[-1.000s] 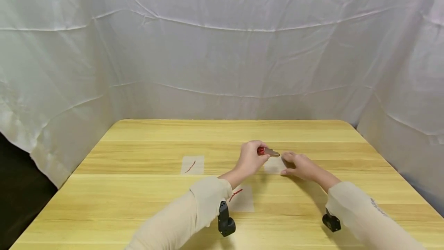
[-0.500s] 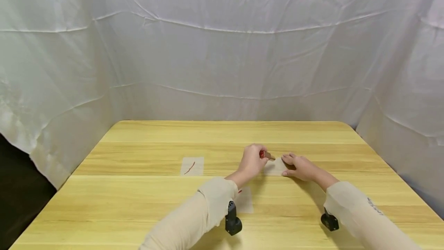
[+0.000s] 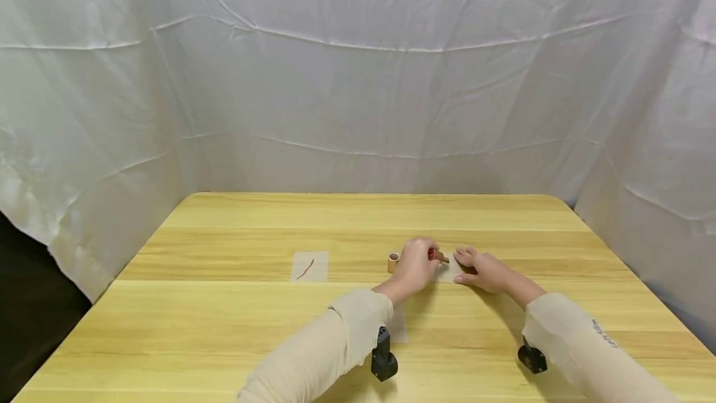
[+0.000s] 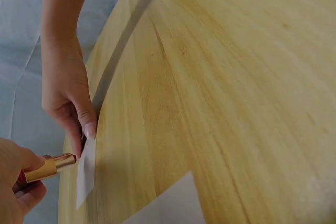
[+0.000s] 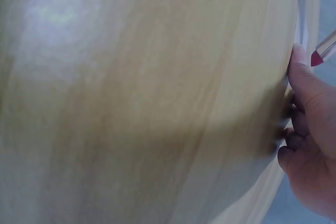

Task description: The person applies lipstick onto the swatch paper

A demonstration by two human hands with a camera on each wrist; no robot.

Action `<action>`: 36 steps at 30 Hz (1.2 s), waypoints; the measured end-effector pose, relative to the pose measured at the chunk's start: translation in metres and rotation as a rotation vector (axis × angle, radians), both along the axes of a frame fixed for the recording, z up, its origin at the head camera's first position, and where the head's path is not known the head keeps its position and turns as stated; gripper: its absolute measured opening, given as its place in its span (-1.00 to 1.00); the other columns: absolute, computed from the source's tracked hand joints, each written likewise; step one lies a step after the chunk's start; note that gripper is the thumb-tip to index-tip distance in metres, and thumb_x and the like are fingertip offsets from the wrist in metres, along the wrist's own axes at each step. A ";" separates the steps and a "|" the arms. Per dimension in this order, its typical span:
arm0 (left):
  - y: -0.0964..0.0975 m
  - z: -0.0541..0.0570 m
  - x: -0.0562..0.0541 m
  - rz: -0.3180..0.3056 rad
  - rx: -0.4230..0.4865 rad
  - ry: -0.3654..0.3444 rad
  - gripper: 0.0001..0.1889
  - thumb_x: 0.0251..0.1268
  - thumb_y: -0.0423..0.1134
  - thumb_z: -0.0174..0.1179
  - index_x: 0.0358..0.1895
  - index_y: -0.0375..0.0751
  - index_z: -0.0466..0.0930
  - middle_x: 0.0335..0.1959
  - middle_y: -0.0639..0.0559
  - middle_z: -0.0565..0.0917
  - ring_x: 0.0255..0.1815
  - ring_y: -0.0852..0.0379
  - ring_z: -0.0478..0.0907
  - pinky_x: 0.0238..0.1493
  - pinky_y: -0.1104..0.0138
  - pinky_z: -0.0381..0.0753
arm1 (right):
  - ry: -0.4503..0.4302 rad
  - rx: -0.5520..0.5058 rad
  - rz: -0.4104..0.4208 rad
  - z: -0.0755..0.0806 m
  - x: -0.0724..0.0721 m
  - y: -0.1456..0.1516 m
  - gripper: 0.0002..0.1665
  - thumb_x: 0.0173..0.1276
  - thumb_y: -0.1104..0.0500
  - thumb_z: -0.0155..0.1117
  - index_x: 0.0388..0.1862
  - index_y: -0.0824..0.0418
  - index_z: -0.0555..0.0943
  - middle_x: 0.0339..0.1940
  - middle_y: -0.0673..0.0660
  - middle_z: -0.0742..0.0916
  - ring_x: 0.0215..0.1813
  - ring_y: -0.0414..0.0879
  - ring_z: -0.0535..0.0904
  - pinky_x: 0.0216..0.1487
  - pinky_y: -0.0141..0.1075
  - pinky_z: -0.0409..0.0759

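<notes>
A lipstick with a gold barrel and red base is pinched between the thumb and fingers of my left hand. Its dark red tip shows in the right wrist view, pointing toward the other hand. Under the tip lies a small white paper. The fingertips of my right hand rest on the right side of that sheet, thumb apart from the fingers. Close behind the left wrist, a short hollow gold cylinder, like a lipstick cap, stands upright on the table.
Another white paper with a red stroke lies to the left on the wooden table. A nearer sheet is partly covered by the left sleeve. White cloth hangs around the back and sides.
My left hand has shifted right and a little nearer with the lipstick. The gold cylinder has come into view, while the near sheet's red stroke became hidden. My right hand stays almost still.
</notes>
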State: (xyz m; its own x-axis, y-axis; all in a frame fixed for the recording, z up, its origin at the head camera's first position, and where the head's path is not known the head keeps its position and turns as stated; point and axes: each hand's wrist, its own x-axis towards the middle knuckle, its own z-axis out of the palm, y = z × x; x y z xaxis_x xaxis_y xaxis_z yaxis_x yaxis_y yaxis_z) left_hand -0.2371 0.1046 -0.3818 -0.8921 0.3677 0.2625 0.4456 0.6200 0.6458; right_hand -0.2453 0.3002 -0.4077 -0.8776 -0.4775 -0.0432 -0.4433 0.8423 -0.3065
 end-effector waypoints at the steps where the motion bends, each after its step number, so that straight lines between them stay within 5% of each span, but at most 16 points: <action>1: 0.001 0.000 -0.001 0.001 -0.001 0.001 -0.78 0.14 -0.45 0.23 -0.11 -0.33 0.63 -0.15 -0.11 0.67 -0.12 0.10 0.60 -0.18 0.49 0.58 | 0.000 0.004 0.000 0.000 0.000 0.000 -0.22 0.27 -0.02 0.21 0.26 0.52 0.30 0.27 0.55 0.36 0.27 0.50 0.22 0.21 0.29 0.25; 36: 0.016 -0.005 -0.018 0.036 -0.133 0.081 -0.91 0.23 -0.37 0.18 -0.33 -0.24 0.68 -0.35 0.01 0.67 -0.23 0.20 0.58 -0.26 0.57 0.54 | -0.019 -0.009 0.012 0.005 0.002 -0.004 -0.23 0.27 0.01 0.22 0.25 0.54 0.30 0.25 0.57 0.36 0.25 0.52 0.23 0.20 0.26 0.28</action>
State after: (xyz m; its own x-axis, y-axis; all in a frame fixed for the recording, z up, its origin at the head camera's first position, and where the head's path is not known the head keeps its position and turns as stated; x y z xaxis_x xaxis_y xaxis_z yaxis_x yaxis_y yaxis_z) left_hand -0.2548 0.1203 -0.3869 -0.8834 0.3717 0.2853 0.4685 0.7141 0.5202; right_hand -0.2429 0.2959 -0.4031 -0.8709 -0.4882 -0.0558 -0.4470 0.8343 -0.3228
